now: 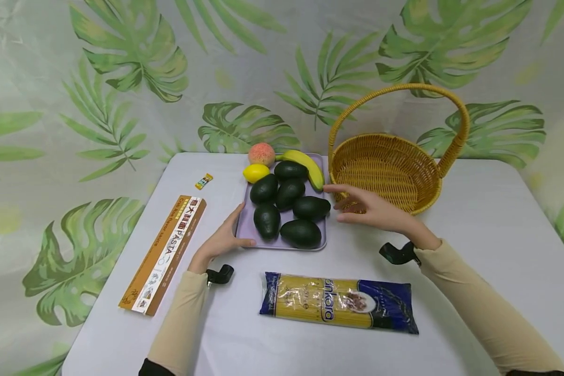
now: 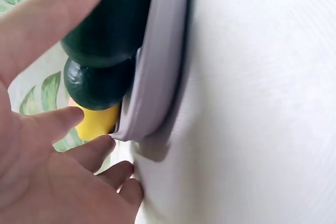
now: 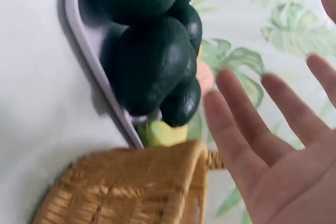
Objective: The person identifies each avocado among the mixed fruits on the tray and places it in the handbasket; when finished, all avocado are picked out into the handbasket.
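A lavender tray [image 1: 246, 223] holds several dark green avocados [image 1: 301, 233], with a banana [image 1: 311, 168], a yellow lemon [image 1: 256, 173] and a pinkish peach [image 1: 261, 154] at its far end. My left hand [image 1: 222, 238] is spread at the tray's near left corner, thumb along the near edge and fingers by the left side. In the left wrist view its palm faces the tray rim [image 2: 152, 87] and grips nothing. On the other side, my right hand [image 1: 371, 209] hovers between the tray and the wicker basket [image 1: 380, 172], fingers loosely extended. Nothing lies in its palm in the right wrist view.
The basket's tall handle [image 1: 415, 87] arches up behind my right hand. A pasta bag [image 1: 338, 303] lies across the near middle of the white table [image 1: 479, 250]. At left are a long brown pasta box [image 1: 164, 256] and a small yellow wrapped packet [image 1: 204, 181].
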`<state>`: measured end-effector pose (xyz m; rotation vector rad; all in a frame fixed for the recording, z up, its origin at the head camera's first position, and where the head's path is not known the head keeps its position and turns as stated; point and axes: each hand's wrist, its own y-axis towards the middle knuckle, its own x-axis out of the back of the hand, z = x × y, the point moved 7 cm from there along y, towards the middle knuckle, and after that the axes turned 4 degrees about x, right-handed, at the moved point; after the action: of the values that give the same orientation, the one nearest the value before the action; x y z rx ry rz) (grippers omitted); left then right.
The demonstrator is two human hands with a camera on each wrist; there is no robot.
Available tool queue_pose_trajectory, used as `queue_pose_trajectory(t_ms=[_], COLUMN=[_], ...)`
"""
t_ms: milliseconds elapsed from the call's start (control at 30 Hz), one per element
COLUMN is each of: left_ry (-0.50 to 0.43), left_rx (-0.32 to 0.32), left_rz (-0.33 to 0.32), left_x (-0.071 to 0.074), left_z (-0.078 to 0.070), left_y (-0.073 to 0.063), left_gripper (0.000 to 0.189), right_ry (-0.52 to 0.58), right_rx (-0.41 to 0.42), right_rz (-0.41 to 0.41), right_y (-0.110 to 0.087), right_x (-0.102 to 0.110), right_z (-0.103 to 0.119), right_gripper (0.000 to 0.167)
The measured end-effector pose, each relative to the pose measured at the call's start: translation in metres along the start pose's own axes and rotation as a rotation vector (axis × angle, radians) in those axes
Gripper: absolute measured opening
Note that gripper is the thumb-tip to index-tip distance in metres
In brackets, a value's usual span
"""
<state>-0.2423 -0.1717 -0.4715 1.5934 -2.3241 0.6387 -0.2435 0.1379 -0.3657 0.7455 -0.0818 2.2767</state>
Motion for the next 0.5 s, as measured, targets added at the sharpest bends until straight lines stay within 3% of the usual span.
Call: queue_pose_trajectory(t_ms=[333,500], left_ry=[0.086,0.105], left_rx=[0.008,0.017], left_rz=[0.0,-0.004], left_x=[-0.003,-0.004], left_z=[0.005,0.007], left_y=[0.002,0.003], left_gripper=[0.11,0.109], right_ry=[0.061,0.029], right_rx=[-0.059,-0.054], right_rz=[0.389,0.521], right_y=[0.038,0.054], right_x=[-0.038,-0.056], right_z=[-0.012,-0.021], right_gripper=[0.065,0.067])
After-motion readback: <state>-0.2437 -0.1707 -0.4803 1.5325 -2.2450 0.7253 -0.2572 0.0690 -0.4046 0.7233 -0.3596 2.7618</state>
